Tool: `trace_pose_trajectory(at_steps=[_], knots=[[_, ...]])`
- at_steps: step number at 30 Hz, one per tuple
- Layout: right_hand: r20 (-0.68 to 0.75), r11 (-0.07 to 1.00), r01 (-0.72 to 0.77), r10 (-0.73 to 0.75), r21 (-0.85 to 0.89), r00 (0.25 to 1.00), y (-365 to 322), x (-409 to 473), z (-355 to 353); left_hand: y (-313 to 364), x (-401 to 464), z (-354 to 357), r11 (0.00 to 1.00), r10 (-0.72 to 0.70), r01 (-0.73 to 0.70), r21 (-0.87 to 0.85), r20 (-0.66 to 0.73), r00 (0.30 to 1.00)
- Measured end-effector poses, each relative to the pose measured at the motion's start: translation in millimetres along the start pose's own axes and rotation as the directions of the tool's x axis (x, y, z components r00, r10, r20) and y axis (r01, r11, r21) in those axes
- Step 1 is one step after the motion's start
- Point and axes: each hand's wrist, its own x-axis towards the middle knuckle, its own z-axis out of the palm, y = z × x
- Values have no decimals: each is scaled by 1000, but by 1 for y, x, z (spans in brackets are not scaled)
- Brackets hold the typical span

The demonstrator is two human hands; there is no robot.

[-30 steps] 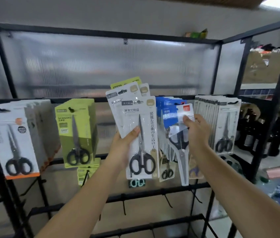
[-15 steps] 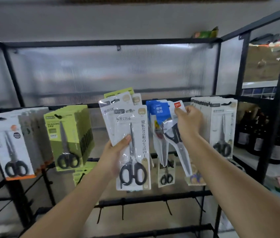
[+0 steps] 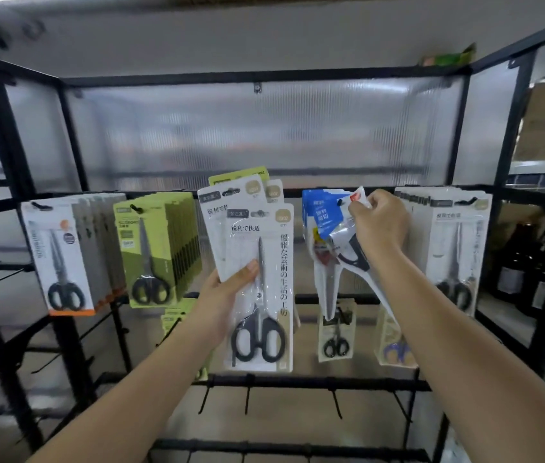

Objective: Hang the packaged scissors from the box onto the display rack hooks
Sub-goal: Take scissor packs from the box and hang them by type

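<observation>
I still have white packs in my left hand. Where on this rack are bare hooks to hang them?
The lower rail has bare hooks below the small scissor packs. The top row is crowded: orange-edged packs, green packs, blue packs and white packs fill it.

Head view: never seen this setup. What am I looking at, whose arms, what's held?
There is no machine here: a camera worn on a person's head looks forward and down at their own bare arms. Ahead stands a black metal display rack whose hooks carry rows of packaged scissors: white-and-orange packs, green packs, white packs. The left hand holds a fanned stack of white carded packs with black-handled scissors. The right hand pinches the top of a blue-and-clear bagged pair of scissors at a hook where similar blue packs hang. No source box is in view.
</observation>
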Motion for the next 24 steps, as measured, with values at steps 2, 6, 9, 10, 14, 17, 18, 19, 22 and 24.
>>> trace_pose_trajectory(at_steps=[2,6,9,10,14,17,18,19,22,24], knots=[[27,999,19,-18,-40,999,6,-1,2,-2,-2,2,1000,-4,4,11,-17,1000],[25,998,-69,69,3,997,9,4,17,-2,-5,4,999,15,-14,36,-44,999],[45,976,-181,177,125,983,8,5,30,-2,-6,4,999,34,-32,34,-67,997],[44,963,-205,200,174,979,8,2,33,-2,-6,2,999,35,-33,20,-77,996],[-96,938,-148,186,313,978,10,-38,31,-5,-5,-5,997,52,-58,-49,-117,992],[282,848,-157,9,506,959,8,-88,26,-10,-4,-7,996,44,-56,-75,-154,987],[448,846,-199,-52,495,893,6,-101,26,-12,-4,-7,996,46,-58,-72,-161,986],[577,850,-240,-89,469,812,6,-110,27,-14,-4,-7,996,51,-63,-67,-161,986],[679,840,-321,-75,437,730,5,-125,34,-21,-7,-10,995,18,-30,-96,-117,993],[635,865,-293,-38,408,772,8,-129,38,-25,-10,-15,992,-47,39,-119,-71,996]])
